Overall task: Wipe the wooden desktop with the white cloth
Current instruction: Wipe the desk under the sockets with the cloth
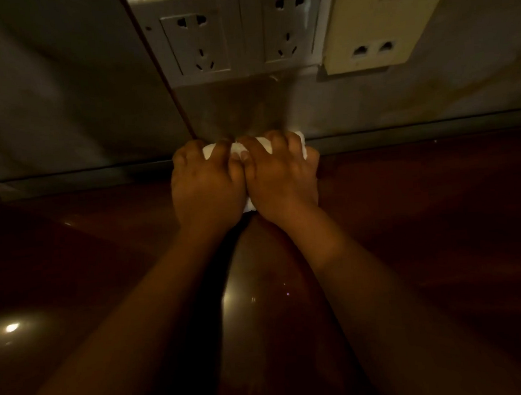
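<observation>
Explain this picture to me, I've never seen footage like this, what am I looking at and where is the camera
There is no machine here. A person wears one wide-angle camera on the head, looking forward and down, so the two bare arms reach away from you into the picture.

The left hand and right hand sit side by side, both pressing on a white cloth that peeks out between and around the fingers. The cloth lies on a dark, glossy wooden desktop, at its far edge where it meets the wall.

On the wall above the hands are two grey power sockets and, to their right, a cream network socket. Bright spots on the desk are lamp reflections. The room is dim, so finer detail is hard to tell.
</observation>
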